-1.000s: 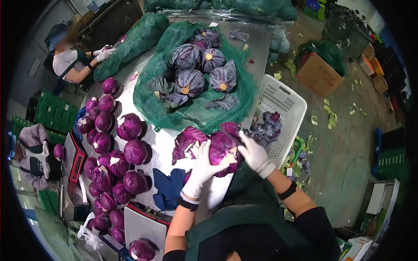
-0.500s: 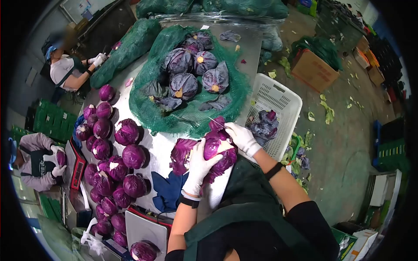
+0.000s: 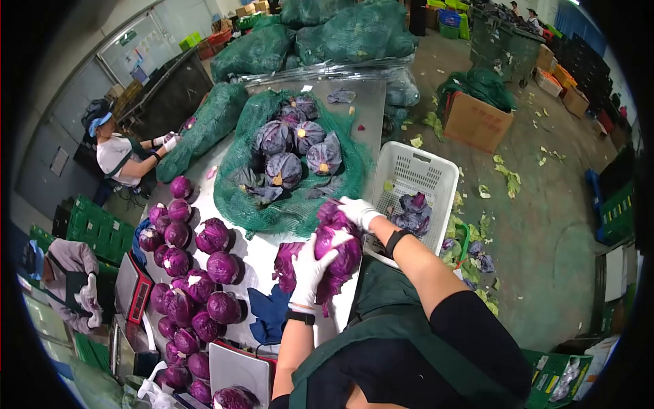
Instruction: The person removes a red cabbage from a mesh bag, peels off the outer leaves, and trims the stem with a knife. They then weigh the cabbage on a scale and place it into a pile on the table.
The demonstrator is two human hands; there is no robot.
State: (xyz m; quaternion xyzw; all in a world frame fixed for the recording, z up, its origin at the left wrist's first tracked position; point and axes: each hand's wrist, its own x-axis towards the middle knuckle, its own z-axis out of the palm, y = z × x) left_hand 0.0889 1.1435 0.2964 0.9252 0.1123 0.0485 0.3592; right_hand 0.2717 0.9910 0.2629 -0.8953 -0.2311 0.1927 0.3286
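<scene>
My left hand (image 3: pixel 310 270), in a white glove, is wrapped round the left side of a red cabbage (image 3: pixel 343 252) above the near edge of the metal table (image 3: pixel 255 238). On the cabbage's upper part, among its loosened outer leaves, rests my right hand (image 3: pixel 358 213), also gloved, with its fingers bent; what they hold, if anything, is hidden. Loose purple leaves (image 3: pixel 286 264) spread out left of the cabbage. Beyond my hands, dark unpeeled cabbages (image 3: pixel 283 170) lie on an open green net bag (image 3: pixel 248 215).
Smooth red cabbages (image 3: pixel 223 267) cover the table's left side, near a scale (image 3: pixel 238 373) and blue cloth (image 3: pixel 268 313). A white crate (image 3: pixel 446 198) with leaves stands at the right. Two co-workers (image 3: pixel 122 153) are at the left. A cardboard box (image 3: pixel 477 121) sits on the floor.
The view has tilted up, so the table sits lower in it. My right hand has shifted towards the cabbage's upper leaves. The near co-worker's hands no longer hold a cabbage.
</scene>
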